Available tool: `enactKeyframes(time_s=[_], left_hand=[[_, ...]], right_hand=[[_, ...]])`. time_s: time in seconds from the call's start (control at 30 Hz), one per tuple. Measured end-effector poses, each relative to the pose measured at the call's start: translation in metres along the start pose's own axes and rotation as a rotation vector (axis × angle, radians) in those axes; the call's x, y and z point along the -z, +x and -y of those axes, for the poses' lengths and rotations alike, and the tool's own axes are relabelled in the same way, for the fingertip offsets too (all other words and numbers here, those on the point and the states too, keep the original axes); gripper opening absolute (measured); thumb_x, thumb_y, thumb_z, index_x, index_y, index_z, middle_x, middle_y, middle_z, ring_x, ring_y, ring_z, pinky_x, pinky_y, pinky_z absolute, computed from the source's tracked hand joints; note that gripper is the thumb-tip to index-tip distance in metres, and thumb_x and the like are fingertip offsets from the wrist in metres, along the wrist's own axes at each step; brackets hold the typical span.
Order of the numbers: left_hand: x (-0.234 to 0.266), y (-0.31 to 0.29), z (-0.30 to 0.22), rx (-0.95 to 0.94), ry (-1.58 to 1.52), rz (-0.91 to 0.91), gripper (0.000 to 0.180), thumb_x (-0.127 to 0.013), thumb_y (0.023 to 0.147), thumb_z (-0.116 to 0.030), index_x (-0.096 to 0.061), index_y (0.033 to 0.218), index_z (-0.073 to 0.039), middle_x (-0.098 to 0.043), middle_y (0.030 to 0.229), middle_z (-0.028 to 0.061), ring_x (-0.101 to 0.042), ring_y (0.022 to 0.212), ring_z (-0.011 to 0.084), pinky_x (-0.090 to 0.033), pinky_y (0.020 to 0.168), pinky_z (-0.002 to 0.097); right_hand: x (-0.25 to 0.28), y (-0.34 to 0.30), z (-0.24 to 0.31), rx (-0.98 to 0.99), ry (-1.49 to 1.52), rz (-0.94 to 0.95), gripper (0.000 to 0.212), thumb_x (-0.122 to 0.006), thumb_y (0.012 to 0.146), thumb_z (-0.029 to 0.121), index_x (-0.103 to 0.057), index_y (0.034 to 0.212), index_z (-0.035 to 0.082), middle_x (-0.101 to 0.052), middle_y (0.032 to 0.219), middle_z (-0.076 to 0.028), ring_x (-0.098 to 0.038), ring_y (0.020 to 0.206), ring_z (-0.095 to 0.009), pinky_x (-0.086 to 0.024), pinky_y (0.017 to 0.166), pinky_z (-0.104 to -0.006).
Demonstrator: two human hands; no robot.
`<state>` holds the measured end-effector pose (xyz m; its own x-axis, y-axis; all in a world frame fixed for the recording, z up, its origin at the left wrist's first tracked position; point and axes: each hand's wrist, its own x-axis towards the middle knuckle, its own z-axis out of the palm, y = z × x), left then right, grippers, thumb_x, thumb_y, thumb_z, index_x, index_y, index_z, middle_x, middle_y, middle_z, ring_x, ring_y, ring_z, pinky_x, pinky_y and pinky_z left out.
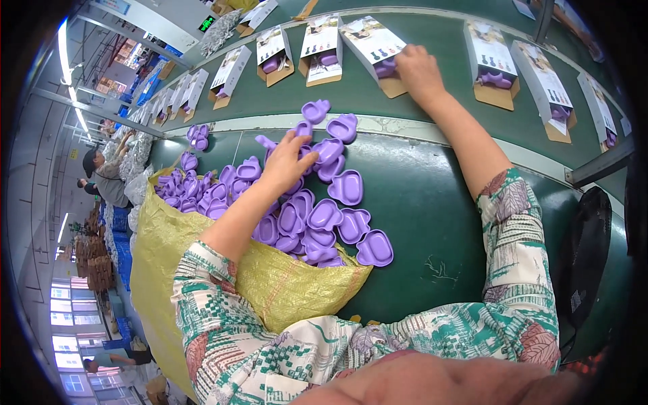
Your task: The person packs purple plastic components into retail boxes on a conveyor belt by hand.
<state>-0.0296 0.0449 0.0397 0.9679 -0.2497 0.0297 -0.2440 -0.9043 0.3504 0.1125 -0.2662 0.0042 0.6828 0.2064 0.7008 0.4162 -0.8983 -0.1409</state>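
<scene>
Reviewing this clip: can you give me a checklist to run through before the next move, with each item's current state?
1. Right hand at a box: ok, beside its open end.
2. Box flap folded out: ok, it points toward the person.
3. Purple piece fully inside that box: cannot tell, the hand and box hide part.
4. Left hand gripping a piece: cannot tell, it is over the pile but the fingertips are unclear.
5. Loose pieces all inside the yellow sack: not ok, several lie on the green table.
</scene>
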Motion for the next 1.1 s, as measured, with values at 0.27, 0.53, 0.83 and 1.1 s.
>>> enactKeyframes(time_s=[0.27,0.53,0.83,1.1], left_hand=[[-0.006,-0.001,-0.04,-0.309,0.0,0.077,0.033,-0.064,0.08,-0.021,-0.06,0.11,-0.008,-0.051,0.127,0.0191,-0.053,0.111,0.0372,-0.044,0.092,0.0409],[-0.016,0.011,-0.035,-0.209,0.002,-0.061,0.016,-0.059,0.081,-0.014,-0.061,0.093,-0.004,-0.062,0.089,0.0132,-0.059,0.087,0.0324,-0.047,0.076,0.0408],[0.016,-0.011,-0.048,-0.373,0.125,-0.074,0.025,-0.073,0.07,-0.019,-0.058,0.084,-0.004,-0.055,0.087,0.0113,-0.055,0.087,0.0306,-0.046,0.074,0.0396],[0.005,-0.029,-0.038,-0.458,0.393,0.094,0.024,-0.069,0.071,-0.013,-0.053,0.088,-0.006,-0.052,0.09,0.0112,-0.053,0.089,0.0296,-0.046,0.074,0.0392]], right_hand=[[0.006,-0.009,0.035,0.199,0.434,-0.102,0.009,-0.056,0.072,0.008,-0.061,0.08,0.007,-0.059,0.083,-0.01,-0.059,0.08,-0.031,-0.048,0.071,-0.0433],[0.051,-0.035,0.084,0.427,0.166,0.549,0.011,-0.061,0.076,0.017,-0.06,0.081,0.007,-0.059,0.088,-0.008,-0.057,0.09,-0.027,-0.046,0.072,-0.041],[0.022,-0.011,0.032,0.292,0.056,0.137,0.013,-0.051,0.077,0.01,-0.06,0.086,0.009,-0.057,0.089,-0.007,-0.054,0.096,-0.025,-0.043,0.075,-0.0368],[0.001,0.005,-0.034,-0.045,-0.075,-0.009,0.009,-0.057,0.078,0.013,-0.062,0.084,0.008,-0.058,0.095,-0.009,-0.055,0.098,-0.027,-0.046,0.076,-0.0426]])
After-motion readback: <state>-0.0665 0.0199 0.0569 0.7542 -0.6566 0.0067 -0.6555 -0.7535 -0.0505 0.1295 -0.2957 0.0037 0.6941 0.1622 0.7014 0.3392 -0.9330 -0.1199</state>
